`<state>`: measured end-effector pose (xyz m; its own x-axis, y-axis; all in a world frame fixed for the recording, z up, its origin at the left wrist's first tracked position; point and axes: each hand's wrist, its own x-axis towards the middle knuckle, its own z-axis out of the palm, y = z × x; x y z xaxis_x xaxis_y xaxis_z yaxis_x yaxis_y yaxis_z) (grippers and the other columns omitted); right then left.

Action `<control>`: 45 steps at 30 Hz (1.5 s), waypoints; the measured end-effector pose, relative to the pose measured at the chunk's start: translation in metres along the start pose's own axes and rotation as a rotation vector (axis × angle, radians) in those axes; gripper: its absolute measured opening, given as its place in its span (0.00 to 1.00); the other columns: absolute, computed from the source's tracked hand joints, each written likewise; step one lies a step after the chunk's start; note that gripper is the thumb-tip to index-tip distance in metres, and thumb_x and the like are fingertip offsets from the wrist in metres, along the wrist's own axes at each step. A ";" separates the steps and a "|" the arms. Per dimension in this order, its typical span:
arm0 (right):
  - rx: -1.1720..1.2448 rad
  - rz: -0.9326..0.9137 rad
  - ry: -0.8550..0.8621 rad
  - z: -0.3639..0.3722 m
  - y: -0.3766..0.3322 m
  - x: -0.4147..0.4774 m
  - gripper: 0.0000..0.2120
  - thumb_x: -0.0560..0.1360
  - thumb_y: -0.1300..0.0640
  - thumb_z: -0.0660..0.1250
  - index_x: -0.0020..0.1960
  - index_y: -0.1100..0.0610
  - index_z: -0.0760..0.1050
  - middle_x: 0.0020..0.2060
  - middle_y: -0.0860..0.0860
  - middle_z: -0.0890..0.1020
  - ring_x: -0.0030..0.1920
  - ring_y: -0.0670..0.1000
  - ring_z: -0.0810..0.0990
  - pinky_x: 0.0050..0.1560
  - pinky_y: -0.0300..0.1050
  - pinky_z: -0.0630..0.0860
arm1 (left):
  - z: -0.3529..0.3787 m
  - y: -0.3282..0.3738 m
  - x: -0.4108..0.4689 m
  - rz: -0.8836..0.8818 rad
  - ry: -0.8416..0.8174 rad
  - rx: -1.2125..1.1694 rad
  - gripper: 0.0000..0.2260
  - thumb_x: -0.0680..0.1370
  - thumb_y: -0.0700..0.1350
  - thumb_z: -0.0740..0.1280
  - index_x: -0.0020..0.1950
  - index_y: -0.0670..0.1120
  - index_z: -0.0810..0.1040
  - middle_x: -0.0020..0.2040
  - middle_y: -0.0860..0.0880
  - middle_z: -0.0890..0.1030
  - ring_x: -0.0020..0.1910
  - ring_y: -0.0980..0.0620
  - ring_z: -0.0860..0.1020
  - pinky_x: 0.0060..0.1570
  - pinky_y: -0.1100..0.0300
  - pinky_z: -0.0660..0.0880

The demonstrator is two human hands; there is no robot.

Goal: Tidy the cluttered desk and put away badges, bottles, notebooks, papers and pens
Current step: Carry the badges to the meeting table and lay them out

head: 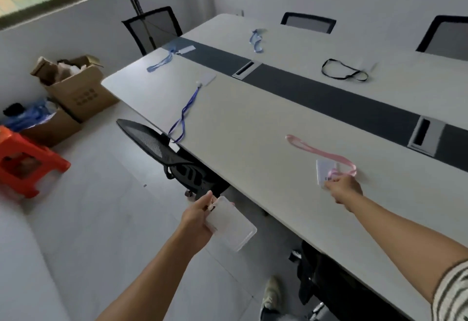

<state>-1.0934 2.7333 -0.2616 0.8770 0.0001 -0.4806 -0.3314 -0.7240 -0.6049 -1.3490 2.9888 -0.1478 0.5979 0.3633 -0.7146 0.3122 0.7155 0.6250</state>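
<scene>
- Nearest the camera: a striped sleeve (453, 293) on the right arm, and a shoe (272, 293) on the floor below.
- Left hand (196, 222) held out over the floor, short of the tabletop (253, 143) edge, fingers wrapped around a clear plastic badge holder (231, 224); its clip end sits at the fingertips.
- Right hand (344, 187) stretched over the tabletop, fingers pinched shut on a white badge card (325, 170) where the pink lanyard (319, 151) joins it; card lifted on edge, blurred.
- Pink lanyard trailing flat on the tabletop, up and to the left of the right hand.
- Farther beyond the left hand: dark blue lanyard (183, 115) with a pale badge (207, 79) at its far end, its loop hanging past the tabletop edge above a black mesh chair (157, 143).
- Well beyond that, near the far corner: light blue lanyard (160, 62) with a badge (186, 49).
- Across the dark centre strip (329, 98), far from both hands: another light blue lanyard (256, 39) and a black lanyard (344, 70).
- Off to the left of the left hand, on the floor: orange stool (27, 163), open cardboard boxes (78, 90).
</scene>
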 end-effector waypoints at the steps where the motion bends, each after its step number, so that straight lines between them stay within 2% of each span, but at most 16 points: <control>1: -0.045 0.014 0.036 0.001 0.002 0.010 0.11 0.75 0.53 0.68 0.57 0.53 0.80 0.44 0.56 0.81 0.43 0.60 0.81 0.47 0.50 0.78 | 0.003 0.003 0.009 -0.022 -0.038 0.005 0.13 0.82 0.47 0.60 0.40 0.42 0.71 0.38 0.39 0.82 0.38 0.43 0.83 0.42 0.52 0.77; 4: -0.136 0.049 0.068 0.009 0.004 0.032 0.12 0.77 0.48 0.66 0.56 0.52 0.79 0.49 0.58 0.80 0.49 0.61 0.80 0.51 0.48 0.75 | 0.007 0.014 0.038 -0.082 -0.084 0.017 0.10 0.82 0.48 0.58 0.49 0.42 0.72 0.45 0.36 0.82 0.41 0.42 0.83 0.42 0.51 0.79; 6: -0.183 0.050 0.038 0.015 0.005 0.042 0.10 0.77 0.47 0.65 0.50 0.53 0.77 0.48 0.57 0.81 0.45 0.59 0.78 0.49 0.47 0.74 | 0.006 0.016 0.052 -0.109 -0.075 0.059 0.11 0.83 0.49 0.57 0.52 0.42 0.73 0.47 0.36 0.82 0.41 0.42 0.83 0.46 0.50 0.79; 9: -0.248 0.088 0.003 0.021 0.003 0.055 0.08 0.74 0.47 0.64 0.45 0.52 0.73 0.42 0.54 0.79 0.40 0.55 0.76 0.44 0.45 0.72 | 0.002 0.021 0.071 -0.152 -0.010 0.105 0.12 0.83 0.48 0.57 0.49 0.41 0.73 0.47 0.35 0.83 0.40 0.43 0.83 0.49 0.48 0.76; 14: -0.245 0.203 -0.007 0.024 -0.009 0.073 0.06 0.74 0.52 0.66 0.42 0.53 0.72 0.47 0.54 0.78 0.47 0.57 0.78 0.49 0.45 0.72 | -0.006 0.037 0.093 -0.221 -0.002 0.196 0.11 0.77 0.41 0.59 0.39 0.39 0.77 0.45 0.34 0.83 0.35 0.42 0.82 0.38 0.54 0.78; 16: -0.210 0.147 0.025 0.027 -0.020 0.070 0.05 0.72 0.52 0.69 0.43 0.53 0.76 0.45 0.52 0.80 0.48 0.58 0.79 0.46 0.44 0.72 | -0.010 0.047 0.100 -0.234 -0.031 0.197 0.08 0.77 0.40 0.60 0.42 0.40 0.76 0.46 0.35 0.83 0.38 0.41 0.82 0.41 0.52 0.78; 18: -0.184 0.047 0.108 0.031 -0.039 0.064 0.08 0.72 0.50 0.69 0.41 0.55 0.76 0.40 0.52 0.80 0.44 0.58 0.79 0.43 0.45 0.71 | -0.016 0.060 0.108 -0.242 -0.070 0.221 0.04 0.76 0.40 0.64 0.48 0.40 0.75 0.43 0.39 0.84 0.37 0.43 0.82 0.38 0.54 0.78; 22: -0.050 -0.159 0.222 0.032 -0.097 0.040 0.09 0.78 0.51 0.64 0.45 0.57 0.73 0.41 0.55 0.80 0.42 0.58 0.76 0.40 0.46 0.68 | -0.030 0.098 0.120 -0.223 -0.124 0.262 0.17 0.73 0.42 0.69 0.60 0.38 0.75 0.43 0.42 0.83 0.35 0.46 0.82 0.34 0.56 0.78; 25: 0.165 -0.189 0.135 0.030 -0.148 0.020 0.12 0.82 0.51 0.59 0.51 0.60 0.73 0.44 0.55 0.79 0.41 0.54 0.77 0.37 0.44 0.71 | -0.043 0.128 0.126 -0.179 -0.149 0.233 0.14 0.72 0.43 0.70 0.56 0.40 0.77 0.46 0.42 0.84 0.36 0.46 0.82 0.37 0.55 0.79; 27: 0.362 -0.117 0.028 0.032 -0.185 0.004 0.10 0.82 0.54 0.60 0.52 0.61 0.74 0.41 0.54 0.77 0.36 0.50 0.76 0.30 0.40 0.72 | -0.055 0.150 0.130 -0.166 -0.170 0.212 0.12 0.73 0.44 0.70 0.54 0.40 0.79 0.47 0.41 0.83 0.37 0.44 0.82 0.39 0.54 0.80; 29: 0.595 -0.001 -0.151 0.042 -0.214 -0.008 0.07 0.81 0.56 0.62 0.50 0.60 0.75 0.40 0.55 0.78 0.34 0.53 0.78 0.25 0.39 0.73 | -0.067 0.168 0.131 -0.193 -0.206 0.204 0.15 0.73 0.45 0.70 0.56 0.37 0.79 0.46 0.40 0.82 0.36 0.42 0.81 0.39 0.52 0.79; 34: 0.831 0.123 -0.527 0.070 -0.267 -0.027 0.06 0.80 0.55 0.62 0.47 0.56 0.75 0.35 0.52 0.81 0.32 0.50 0.82 0.30 0.40 0.78 | -0.099 0.195 0.135 -0.119 -0.246 0.143 0.12 0.73 0.44 0.68 0.51 0.38 0.77 0.49 0.39 0.82 0.36 0.44 0.81 0.34 0.55 0.79; 36: 0.769 0.102 -0.682 0.082 -0.294 -0.035 0.06 0.78 0.59 0.60 0.47 0.56 0.76 0.36 0.53 0.81 0.34 0.51 0.82 0.34 0.41 0.79 | -0.115 0.206 0.139 -0.088 -0.225 0.093 0.11 0.77 0.44 0.63 0.55 0.39 0.76 0.46 0.40 0.83 0.35 0.45 0.82 0.34 0.56 0.79; 39: 0.495 -0.084 -0.763 0.101 -0.341 -0.043 0.16 0.75 0.69 0.59 0.58 0.56 0.77 0.46 0.54 0.81 0.43 0.52 0.81 0.42 0.44 0.79 | -0.133 0.223 0.141 -0.102 -0.176 0.001 0.13 0.79 0.43 0.59 0.55 0.36 0.77 0.50 0.40 0.84 0.36 0.44 0.83 0.35 0.56 0.79; 42: 0.135 -0.295 -0.612 0.119 -0.395 -0.061 0.23 0.73 0.70 0.66 0.66 0.57 0.73 0.55 0.54 0.79 0.50 0.51 0.80 0.44 0.42 0.78 | -0.145 0.235 0.146 -0.085 -0.151 -0.022 0.13 0.79 0.42 0.59 0.58 0.36 0.75 0.54 0.40 0.84 0.37 0.43 0.83 0.38 0.55 0.79; 45: 0.223 -0.445 -0.512 0.136 -0.449 -0.080 0.18 0.72 0.65 0.73 0.60 0.61 0.76 0.48 0.54 0.82 0.44 0.50 0.82 0.38 0.40 0.79 | -0.154 0.245 0.155 -0.055 -0.121 -0.043 0.12 0.79 0.42 0.60 0.60 0.39 0.73 0.55 0.39 0.83 0.41 0.43 0.82 0.42 0.53 0.79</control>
<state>-1.0620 3.1520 -0.0383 0.6899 0.6265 -0.3626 -0.0915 -0.4215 -0.9022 -1.2932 3.3124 -0.1542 0.6659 0.2499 -0.7029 0.3169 0.7583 0.5698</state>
